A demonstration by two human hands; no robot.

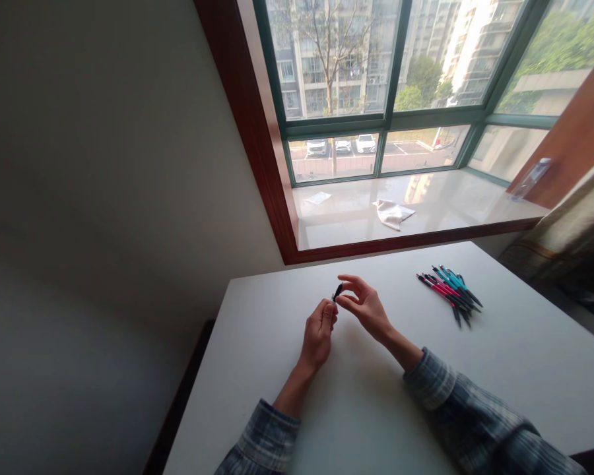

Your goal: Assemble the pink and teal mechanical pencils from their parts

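Note:
A pen stands up out of my left hand, which is closed in a fist around its lower part. Its black upper end and a bit of pale or metallic surface show; my fingers hide the rest. At that black end is my right hand, with thumb and forefinger curled in a pinch about it. Both hands are above the white table. To the right lies a loose pile of several pens, some red-pink and some teal, with black ends.
Behind the table is a window sill with a crumpled white cloth, a flat white piece and a clear plastic bottle on it. A wall rises at left; a curtain hangs at right.

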